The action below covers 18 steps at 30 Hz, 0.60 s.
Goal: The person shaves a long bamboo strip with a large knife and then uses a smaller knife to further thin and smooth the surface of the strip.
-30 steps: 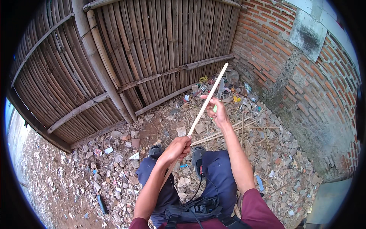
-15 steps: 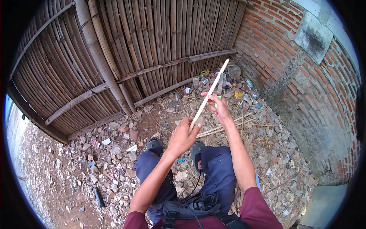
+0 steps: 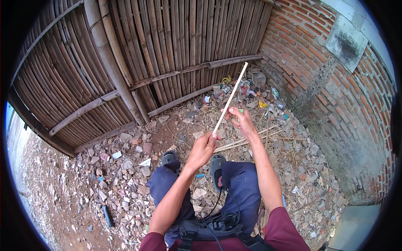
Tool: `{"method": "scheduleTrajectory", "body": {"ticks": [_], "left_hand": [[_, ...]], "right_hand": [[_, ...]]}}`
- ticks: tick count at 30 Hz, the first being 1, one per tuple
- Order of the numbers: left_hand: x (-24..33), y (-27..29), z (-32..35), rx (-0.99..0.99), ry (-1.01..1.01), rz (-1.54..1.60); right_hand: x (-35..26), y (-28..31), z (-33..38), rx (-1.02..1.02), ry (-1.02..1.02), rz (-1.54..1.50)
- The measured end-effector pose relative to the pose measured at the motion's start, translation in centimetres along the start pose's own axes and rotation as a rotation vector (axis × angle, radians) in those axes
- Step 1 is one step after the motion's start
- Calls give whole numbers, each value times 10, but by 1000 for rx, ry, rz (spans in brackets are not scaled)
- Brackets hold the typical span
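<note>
My left hand [image 3: 202, 151] is closed around the lower end of a pale, thin bamboo strip [image 3: 231, 97]. The strip slants up and away to the right, its far end free in the air. My right hand [image 3: 241, 122] is closed on a green-handled knife [image 3: 240, 111], with its fingers beside the middle of the strip. Most of the handle is hidden in my fist, and the blade is hard to make out against the rubble. Below my hands, several more pale strips [image 3: 234, 144] lie on the ground.
A bamboo slat fence [image 3: 176, 37] stands ahead and to the left, meeting a brick wall [image 3: 301, 50] at the right. Stones and litter [image 3: 255, 90] cover the ground, thickest in the corner. My two shoes [image 3: 216, 167] rest on the rubble, and a cable hangs at my waist.
My left hand has moved slightly forward and right, and the strip stands a little steeper. My right hand has turned, so the grey blade seen before is now less visible.
</note>
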<state>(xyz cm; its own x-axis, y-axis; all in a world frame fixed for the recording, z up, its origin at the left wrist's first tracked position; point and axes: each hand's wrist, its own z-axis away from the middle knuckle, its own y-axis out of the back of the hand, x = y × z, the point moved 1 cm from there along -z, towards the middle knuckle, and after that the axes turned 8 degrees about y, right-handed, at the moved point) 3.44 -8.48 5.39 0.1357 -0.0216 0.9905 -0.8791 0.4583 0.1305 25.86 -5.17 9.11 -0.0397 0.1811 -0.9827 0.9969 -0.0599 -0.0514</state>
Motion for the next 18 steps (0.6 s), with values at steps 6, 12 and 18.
{"method": "scheduleTrajectory", "body": {"ticks": [6, 12, 18], "left_hand": [[6, 0, 3, -25, 33, 63], [10, -4, 4, 14, 8, -5], [7, -3, 3, 41, -25, -73]], "right_hand": [[-3, -1, 5, 22, 89, 170], [1, 2, 4, 47, 167, 234], [1, -3, 4, 115, 253, 359]]}}
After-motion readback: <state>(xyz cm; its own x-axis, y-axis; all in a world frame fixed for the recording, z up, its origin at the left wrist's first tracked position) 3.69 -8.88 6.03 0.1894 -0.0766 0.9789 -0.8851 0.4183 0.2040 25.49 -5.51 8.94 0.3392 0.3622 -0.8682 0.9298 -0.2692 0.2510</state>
